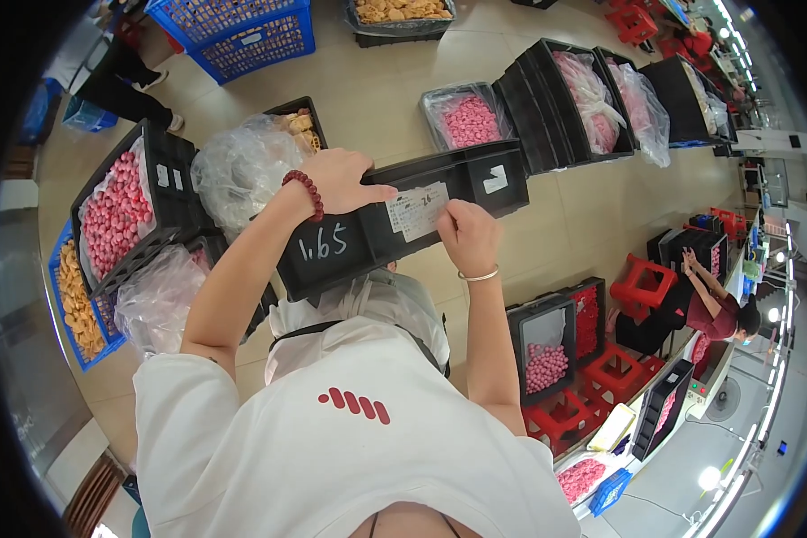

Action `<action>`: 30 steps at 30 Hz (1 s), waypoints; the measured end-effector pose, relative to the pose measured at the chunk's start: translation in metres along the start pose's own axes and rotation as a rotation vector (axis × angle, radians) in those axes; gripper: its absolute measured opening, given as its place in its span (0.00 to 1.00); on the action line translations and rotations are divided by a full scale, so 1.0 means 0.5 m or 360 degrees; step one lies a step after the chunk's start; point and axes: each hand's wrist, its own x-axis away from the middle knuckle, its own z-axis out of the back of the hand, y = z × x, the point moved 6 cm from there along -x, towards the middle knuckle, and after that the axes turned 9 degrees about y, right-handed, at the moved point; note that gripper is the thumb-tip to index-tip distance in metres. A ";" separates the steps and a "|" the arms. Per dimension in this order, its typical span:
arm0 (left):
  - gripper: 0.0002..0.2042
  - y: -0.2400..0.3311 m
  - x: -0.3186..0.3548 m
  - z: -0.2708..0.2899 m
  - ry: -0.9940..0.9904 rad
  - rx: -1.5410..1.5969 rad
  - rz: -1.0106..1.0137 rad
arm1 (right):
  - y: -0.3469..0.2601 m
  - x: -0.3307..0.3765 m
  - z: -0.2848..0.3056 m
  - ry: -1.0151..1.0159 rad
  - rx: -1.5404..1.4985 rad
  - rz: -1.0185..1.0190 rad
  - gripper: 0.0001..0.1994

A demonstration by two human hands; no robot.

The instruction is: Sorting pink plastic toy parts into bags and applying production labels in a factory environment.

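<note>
A black plastic crate (403, 244) with white handwriting stands before me, its long side toward me. A white paper label (417, 212) lies against that side. My left hand (336, 179), with a dark red bead bracelet at the wrist, is closed over the crate's far rim, its thumb stretched along the label's left edge. My right hand (471, 235), a metal bangle at its wrist, has its fingers pinched at the label's right edge. A smaller white label (495, 178) is on the crate to the right. The left fingertips are partly hidden behind the rim.
Left stands a black crate of pink pieces (117, 215) beside a clear plastic bag (242, 166). Black crates (547, 108) with bagged pink pieces line the far right. Blue baskets (251, 49) are at the back. Red stools (641, 282) and a seated person (699, 300) are at right.
</note>
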 end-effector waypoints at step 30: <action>0.30 0.025 -0.023 -0.011 -0.0275 0.0032 -0.0152 | -0.032 0.040 0.040 0.0065 -0.0261 0.0166 0.07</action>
